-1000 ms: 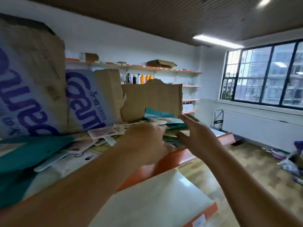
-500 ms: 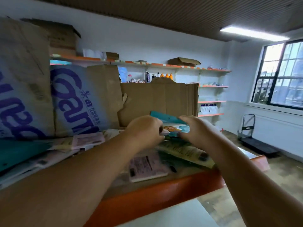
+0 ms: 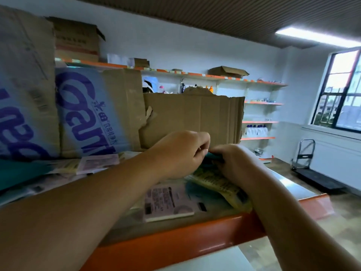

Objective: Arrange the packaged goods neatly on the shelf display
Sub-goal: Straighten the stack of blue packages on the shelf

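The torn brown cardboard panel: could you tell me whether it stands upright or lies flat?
Upright: the torn brown cardboard panel stands on edge, its ragged top edge uppermost.

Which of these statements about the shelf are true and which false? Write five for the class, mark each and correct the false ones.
1. The left hand and the right hand both grip the teal packet. True.
2. The pink packet stands upright against the cardboard. False: it lies flat on the shelf.
3. The cardboard stands behind the hands. True.
4. The shelf has a green front edge. False: the edge is orange.
5. A trolley stands on the floor to the right. True.
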`<action>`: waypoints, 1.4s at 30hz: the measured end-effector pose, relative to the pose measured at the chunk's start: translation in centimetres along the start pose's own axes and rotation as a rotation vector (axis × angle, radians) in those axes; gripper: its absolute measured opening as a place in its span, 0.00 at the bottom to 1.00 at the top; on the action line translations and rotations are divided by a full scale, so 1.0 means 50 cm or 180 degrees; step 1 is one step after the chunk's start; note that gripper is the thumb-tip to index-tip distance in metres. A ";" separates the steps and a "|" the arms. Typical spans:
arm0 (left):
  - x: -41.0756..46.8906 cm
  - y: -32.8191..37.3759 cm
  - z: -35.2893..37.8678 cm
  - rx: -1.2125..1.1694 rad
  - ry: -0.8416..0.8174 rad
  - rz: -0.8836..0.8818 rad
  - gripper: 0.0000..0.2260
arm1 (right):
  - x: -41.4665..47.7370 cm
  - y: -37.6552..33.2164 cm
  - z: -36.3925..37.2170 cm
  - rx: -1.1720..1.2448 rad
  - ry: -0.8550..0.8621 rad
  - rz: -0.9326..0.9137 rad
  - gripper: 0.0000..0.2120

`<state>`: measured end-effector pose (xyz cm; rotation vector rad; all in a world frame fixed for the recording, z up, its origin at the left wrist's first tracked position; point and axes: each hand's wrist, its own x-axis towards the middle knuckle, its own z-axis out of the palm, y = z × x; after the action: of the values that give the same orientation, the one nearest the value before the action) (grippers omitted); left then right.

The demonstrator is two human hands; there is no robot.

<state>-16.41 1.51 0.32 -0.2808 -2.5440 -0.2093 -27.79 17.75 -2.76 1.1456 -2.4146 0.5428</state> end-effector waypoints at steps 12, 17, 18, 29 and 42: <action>0.001 -0.048 0.004 -0.0369 -0.0318 -0.0521 0.16 | -0.030 -0.015 -0.035 0.0620 0.0584 -0.0297 0.14; 0.003 -0.042 0.000 -0.0229 -0.0018 -0.0500 0.19 | -0.033 -0.023 -0.041 0.0553 0.0879 -0.0437 0.16; 0.004 -0.044 0.001 -0.0216 0.0022 -0.0456 0.19 | -0.033 -0.024 -0.041 0.0549 0.0915 -0.0448 0.17; -0.022 -0.009 -0.057 0.0432 0.0363 -0.0138 0.25 | -0.050 -0.060 -0.070 0.0257 0.1238 -0.0543 0.29; -0.355 -0.023 -0.410 0.1109 0.0804 0.0280 0.26 | -0.131 -0.458 -0.178 -0.0225 0.1204 -0.1296 0.25</action>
<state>8.52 -6.60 7.35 -0.2138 -2.2615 0.2184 -4.13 12.97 5.17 1.3217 -1.8065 0.4839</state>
